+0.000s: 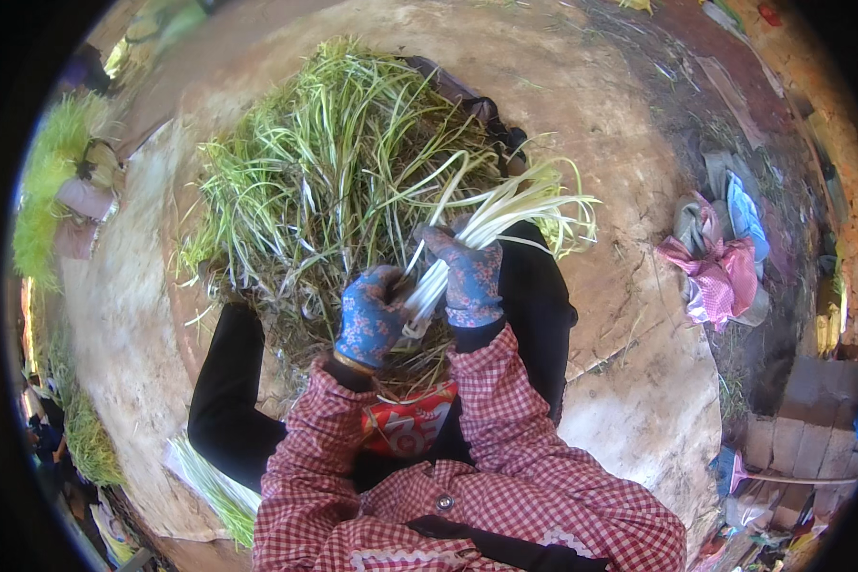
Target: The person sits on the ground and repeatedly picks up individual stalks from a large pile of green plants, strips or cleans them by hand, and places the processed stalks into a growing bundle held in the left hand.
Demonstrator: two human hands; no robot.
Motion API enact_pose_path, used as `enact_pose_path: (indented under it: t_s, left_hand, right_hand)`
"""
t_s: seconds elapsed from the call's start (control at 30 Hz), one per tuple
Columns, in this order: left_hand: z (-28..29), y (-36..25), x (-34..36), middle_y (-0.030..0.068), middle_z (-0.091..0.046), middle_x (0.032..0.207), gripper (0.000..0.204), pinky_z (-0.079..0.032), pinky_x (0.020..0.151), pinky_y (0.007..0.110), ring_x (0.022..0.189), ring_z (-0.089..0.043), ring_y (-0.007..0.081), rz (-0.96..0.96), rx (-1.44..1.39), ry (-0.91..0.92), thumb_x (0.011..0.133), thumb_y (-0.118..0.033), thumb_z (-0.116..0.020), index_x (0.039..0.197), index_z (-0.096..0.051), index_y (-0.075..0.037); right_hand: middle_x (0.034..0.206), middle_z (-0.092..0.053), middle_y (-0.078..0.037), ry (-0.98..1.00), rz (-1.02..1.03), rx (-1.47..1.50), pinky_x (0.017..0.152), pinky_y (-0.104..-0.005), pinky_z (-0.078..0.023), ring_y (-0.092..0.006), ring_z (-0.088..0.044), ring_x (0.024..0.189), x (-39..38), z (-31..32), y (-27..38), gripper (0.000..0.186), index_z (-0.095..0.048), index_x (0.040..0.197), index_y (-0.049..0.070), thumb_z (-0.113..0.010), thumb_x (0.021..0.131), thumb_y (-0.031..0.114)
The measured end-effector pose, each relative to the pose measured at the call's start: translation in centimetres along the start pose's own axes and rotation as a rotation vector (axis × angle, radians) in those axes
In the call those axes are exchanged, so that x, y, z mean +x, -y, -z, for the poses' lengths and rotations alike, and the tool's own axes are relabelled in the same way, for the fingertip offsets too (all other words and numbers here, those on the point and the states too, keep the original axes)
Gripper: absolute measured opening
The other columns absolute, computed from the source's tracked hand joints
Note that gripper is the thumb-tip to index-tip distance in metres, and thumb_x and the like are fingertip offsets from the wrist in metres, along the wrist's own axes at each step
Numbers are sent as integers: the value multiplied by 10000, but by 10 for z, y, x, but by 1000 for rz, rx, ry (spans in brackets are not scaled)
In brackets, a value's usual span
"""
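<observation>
My right hand (471, 278), in a blue flowered glove, is wrapped round a bunch of long white-stemmed greens (505, 212). The leafy tips fan out to the upper right, and the pale lower ends point down toward my left hand (370, 315). That hand, gloved alike, has its fingers curled in beside the lower ends of the stems; what it pinches is hidden. Just beyond both hands lies a large heap of the same kind of greens (329, 162), tangled with brown, dry strands.
My dark-trousered legs flank the heap. A neat bundle of greens (217, 486) lies at the lower left, on pale sheeting (620, 419). Pink and blue cloths (720, 262) lie at the right. More greens (52, 191) are at the far left, near another person's sleeve.
</observation>
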State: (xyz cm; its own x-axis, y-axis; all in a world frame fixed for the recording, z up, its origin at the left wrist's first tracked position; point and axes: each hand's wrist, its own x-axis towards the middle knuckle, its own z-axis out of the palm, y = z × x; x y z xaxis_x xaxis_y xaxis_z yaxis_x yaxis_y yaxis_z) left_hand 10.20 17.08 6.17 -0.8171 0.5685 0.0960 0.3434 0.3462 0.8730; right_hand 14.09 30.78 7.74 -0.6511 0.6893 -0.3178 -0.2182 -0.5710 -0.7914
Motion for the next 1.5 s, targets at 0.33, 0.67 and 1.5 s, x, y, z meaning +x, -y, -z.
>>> enact_pose_path:
  t_s: [0.33,0.67,1.5]
  left_hand:
    - [21,5,20,24,-597,863,89,-464,627,233,708,-549,79,145,-472,-240,841,-38,-667,898,-613,4]
    - [10,-16,22,136,-578,934,87,-499,718,295,798,-603,250,-201,-16,-249,707,45,-640,788,-616,22]
    - [168,131,-92,54,-642,843,149,-497,686,403,831,-635,281,-216,1056,737,702,-166,-663,841,-704,-132]
  right_hand:
    - [973,-683,-175,62,-16,106,552,-251,-523,-237,-699,819,2,3,14,291,-493,990,30,-696,787,-17]
    - [699,-612,-26,-39,-97,-185,518,-241,-479,-108,-580,577,-8,-9,13,274,-569,861,41,-799,712,44]
    - [953,-648,-130,-41,123,546,603,-290,-522,-289,-659,888,2,14,33,190,-505,940,82,-642,851,-12]
